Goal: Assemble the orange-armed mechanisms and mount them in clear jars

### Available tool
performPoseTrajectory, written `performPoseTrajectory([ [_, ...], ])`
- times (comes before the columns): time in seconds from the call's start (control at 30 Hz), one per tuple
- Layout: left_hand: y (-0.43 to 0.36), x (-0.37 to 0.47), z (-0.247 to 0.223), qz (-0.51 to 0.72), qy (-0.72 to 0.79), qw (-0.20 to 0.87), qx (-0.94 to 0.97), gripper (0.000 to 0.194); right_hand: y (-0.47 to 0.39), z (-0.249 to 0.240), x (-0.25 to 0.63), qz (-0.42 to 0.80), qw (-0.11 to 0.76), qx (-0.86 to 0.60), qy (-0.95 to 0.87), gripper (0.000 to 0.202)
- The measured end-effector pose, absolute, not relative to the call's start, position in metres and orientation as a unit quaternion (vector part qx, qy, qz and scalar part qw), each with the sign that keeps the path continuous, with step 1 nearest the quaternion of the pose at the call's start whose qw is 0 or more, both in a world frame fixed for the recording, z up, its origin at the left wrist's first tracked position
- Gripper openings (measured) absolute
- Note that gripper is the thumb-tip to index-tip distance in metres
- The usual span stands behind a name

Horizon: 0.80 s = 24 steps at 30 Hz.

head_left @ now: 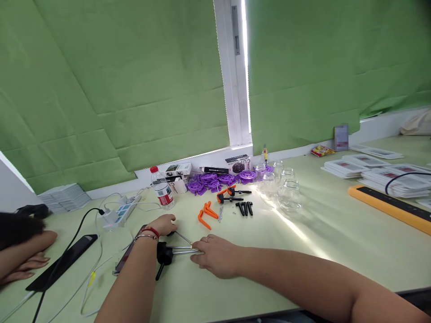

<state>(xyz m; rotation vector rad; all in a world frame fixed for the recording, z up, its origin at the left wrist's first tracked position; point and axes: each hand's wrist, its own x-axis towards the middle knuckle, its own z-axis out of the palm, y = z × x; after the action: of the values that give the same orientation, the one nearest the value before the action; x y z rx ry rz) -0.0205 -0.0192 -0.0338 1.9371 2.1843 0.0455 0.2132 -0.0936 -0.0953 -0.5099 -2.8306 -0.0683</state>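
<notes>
My left fingers [171,218] pinch a slim black-ended rod [183,237]. My right fingers [198,246] clamp shiny twin rods [184,252] on a black fitting [164,254].

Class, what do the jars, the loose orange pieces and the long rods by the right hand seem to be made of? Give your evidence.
Jars: smooth, clear glass or perhaps rigid plastic; they are see-through with bright rims.
Orange pieces: probably plastic, from their even, bright colour.
Long rods by the right hand: likely metal, silvery and shiny.
</notes>
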Motion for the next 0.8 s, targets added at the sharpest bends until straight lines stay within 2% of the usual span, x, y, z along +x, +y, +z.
performPoseTrajectory([
  [0.13, -0.014, -0.02, -0.038, 0.042, 0.749, 0.135, 0.647, 0.018, -0.086, -0.101, 0.203, -0.023, 0.121, -0.186, -0.975, 0.026],
  [0.2, -0.011, -0.022, -0.037, 0.075, 0.747, 0.124, 0.648, 0.019, -0.084, -0.102, 0.202, -0.027, 0.118, -0.189, -0.974, 0.027],
  [0.3, -0.008, -0.025, -0.027, 0.148, 0.743, 0.078, 0.648, 0.027, -0.081, -0.103, 0.202, -0.032, 0.107, -0.204, -0.973, 0.029],
  [0.37, -0.011, -0.022, -0.018, 0.252, 0.736, 0.058, 0.626, 0.034, -0.079, -0.103, 0.201, -0.037, 0.099, -0.215, -0.971, 0.03],
  [0.47, -0.024, -0.01, -0.002, 0.42, 0.692, 0.114, 0.577, 0.045, -0.076, -0.101, 0.197, -0.044, 0.091, -0.227, -0.969, 0.031],
  [0.53, -0.036, -0.002, 0.005, 0.482, 0.66, 0.168, 0.551, 0.053, -0.073, -0.1, 0.194, -0.047, 0.086, -0.236, -0.967, 0.03],
  [0.63, -0.051, 0.001, 0.006, 0.501, 0.667, 0.198, 0.515, 0.057, -0.07, -0.098, 0.193, -0.045, 0.081, -0.253, -0.963, 0.027],
  [0.8, -0.058, -0.016, -0.017, 0.467, 0.716, 0.211, 0.475, 0.06, -0.07, -0.094, 0.196, -0.024, 0.103, -0.273, -0.956, 0.024],
])
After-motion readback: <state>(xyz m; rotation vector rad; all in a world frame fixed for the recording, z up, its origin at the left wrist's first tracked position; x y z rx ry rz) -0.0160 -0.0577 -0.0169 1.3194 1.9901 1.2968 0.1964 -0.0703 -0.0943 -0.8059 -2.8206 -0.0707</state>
